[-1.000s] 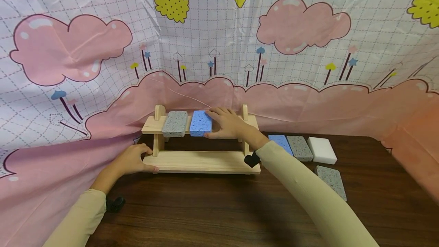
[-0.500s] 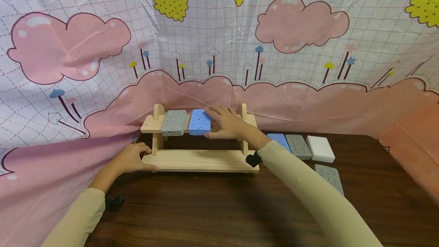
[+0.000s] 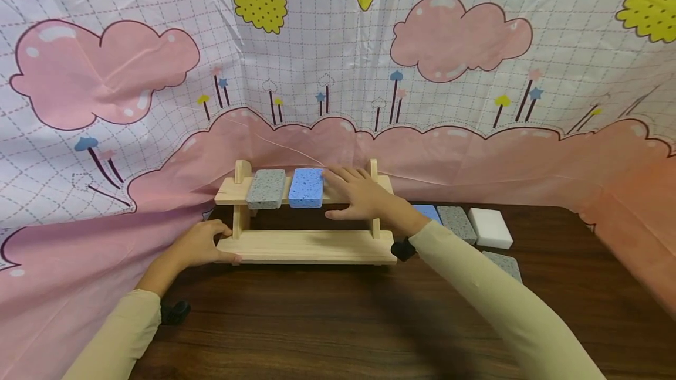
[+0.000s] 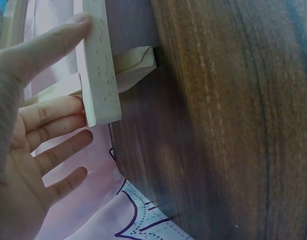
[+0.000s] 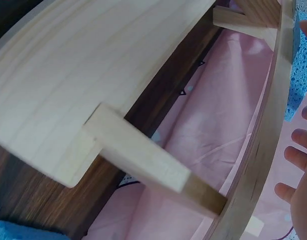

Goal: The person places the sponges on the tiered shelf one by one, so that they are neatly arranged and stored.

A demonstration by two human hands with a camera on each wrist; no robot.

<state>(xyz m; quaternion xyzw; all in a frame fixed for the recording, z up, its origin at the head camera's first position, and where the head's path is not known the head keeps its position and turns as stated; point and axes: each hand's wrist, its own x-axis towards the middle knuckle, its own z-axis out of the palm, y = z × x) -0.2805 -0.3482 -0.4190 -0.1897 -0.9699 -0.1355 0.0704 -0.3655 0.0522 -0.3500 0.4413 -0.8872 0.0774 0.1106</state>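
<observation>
A two-tier wooden rack point(image 3: 311, 245) stands on the table in the head view. On its upper tier lie a grey speckled sponge point(image 3: 266, 187) and, to its right, a blue speckled sponge point(image 3: 306, 187). My left hand point(image 3: 194, 245) grips the lower board's left end. In the left wrist view its thumb lies over the board's edge point(image 4: 97, 65), with fingertips against the end. Just right of the blue sponge is my right hand point(image 3: 361, 193), its fingers spread and holding nothing. The right wrist view shows those fingers point(image 5: 298, 157) beyond the upper tier's edge point(image 5: 261, 145).
On the dark wood table point(image 3: 296, 321) at right lie a partly hidden blue sponge point(image 3: 429, 212), a grey sponge point(image 3: 456, 224), a white sponge point(image 3: 491, 227) and another grey one point(image 3: 502, 264), partly behind the right sleeve. A printed curtain point(image 3: 317, 145) hangs close behind the rack.
My right hand has come off the blue sponge and shifted slightly right, leaving it on the upper tier. My left hand stays at the rack's left end.
</observation>
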